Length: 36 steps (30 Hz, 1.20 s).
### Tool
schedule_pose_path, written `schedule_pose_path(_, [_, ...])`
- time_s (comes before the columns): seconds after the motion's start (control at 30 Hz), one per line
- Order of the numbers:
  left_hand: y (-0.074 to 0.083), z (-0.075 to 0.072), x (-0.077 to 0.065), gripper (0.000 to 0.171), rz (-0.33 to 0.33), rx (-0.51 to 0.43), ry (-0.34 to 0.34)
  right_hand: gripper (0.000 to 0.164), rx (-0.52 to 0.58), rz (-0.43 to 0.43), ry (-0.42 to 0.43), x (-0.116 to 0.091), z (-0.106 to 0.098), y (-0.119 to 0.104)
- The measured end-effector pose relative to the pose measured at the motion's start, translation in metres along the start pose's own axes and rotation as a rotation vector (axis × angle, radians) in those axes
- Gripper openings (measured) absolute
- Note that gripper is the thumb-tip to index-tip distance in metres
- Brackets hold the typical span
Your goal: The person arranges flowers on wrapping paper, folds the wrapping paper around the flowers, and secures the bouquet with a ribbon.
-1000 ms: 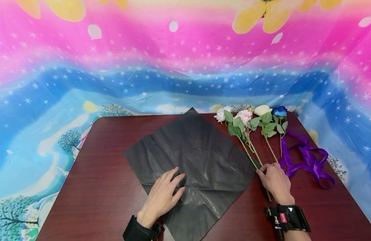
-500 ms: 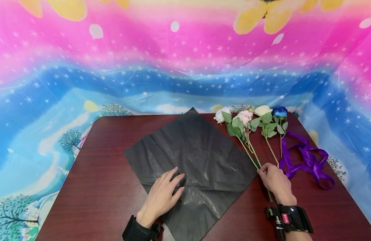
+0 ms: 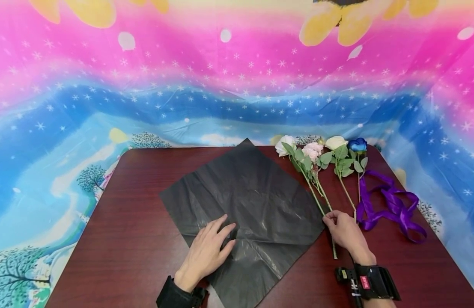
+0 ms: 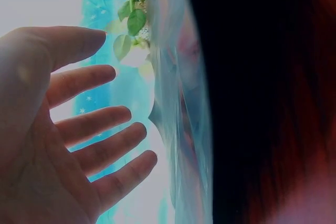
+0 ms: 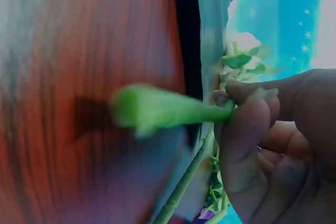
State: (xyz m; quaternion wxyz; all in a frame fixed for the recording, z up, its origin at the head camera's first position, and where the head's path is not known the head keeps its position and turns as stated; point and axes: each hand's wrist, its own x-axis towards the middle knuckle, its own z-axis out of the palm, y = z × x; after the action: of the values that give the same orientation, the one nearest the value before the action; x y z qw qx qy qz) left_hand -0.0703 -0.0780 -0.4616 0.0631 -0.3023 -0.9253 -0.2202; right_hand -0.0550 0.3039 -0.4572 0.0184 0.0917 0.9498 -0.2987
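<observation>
Right hand [image 3: 347, 234] and stem [image 5: 178, 109] of the white rose [image 3: 297, 155] lie slightly further left than earlier, suggesting that this flower is being singled out. On the bench [image 3: 117, 239], the black sheet [image 3: 256, 196] lies beneath the left hand [image 3: 206, 248], fingers apart; right fingers clamp the stem near the sheet's right corner, long axis oblique, bloom [image 3: 285, 145] pointing away and leftward

Sheet [image 3: 248, 192] on table [image 3: 117, 222], flowers [image 3: 313, 151] right

Their heads lie at the far edge, ribbon [image 3: 394, 202] chiefly right of the stems. Left hand [image 3: 207, 249] over the sheet's near left side, right hand [image 3: 348, 234] at its right corner. Backdrop [image 3: 229, 102] behind.
</observation>
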Motion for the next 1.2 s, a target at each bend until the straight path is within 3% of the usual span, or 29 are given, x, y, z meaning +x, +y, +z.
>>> schedule_pose_path(0.3, [-0.003,-0.002,-0.001,0.038,-0.007,0.023,-0.003,0.025,0.094,-0.017,-0.002,-0.002,0.001,-0.008])
schedule_pose_path(0.67, [-0.009,-0.010,-0.004,0.040,-0.039,0.017,0.005,0.031,0.217,-0.054,-0.036,0.006,-0.002,-0.038])
schedule_pose_path(1.2, [-0.013,-0.010,-0.011,0.040,-0.051,0.019,0.014,0.021,0.375,-0.079,-0.097,0.020,0.039,-0.086])
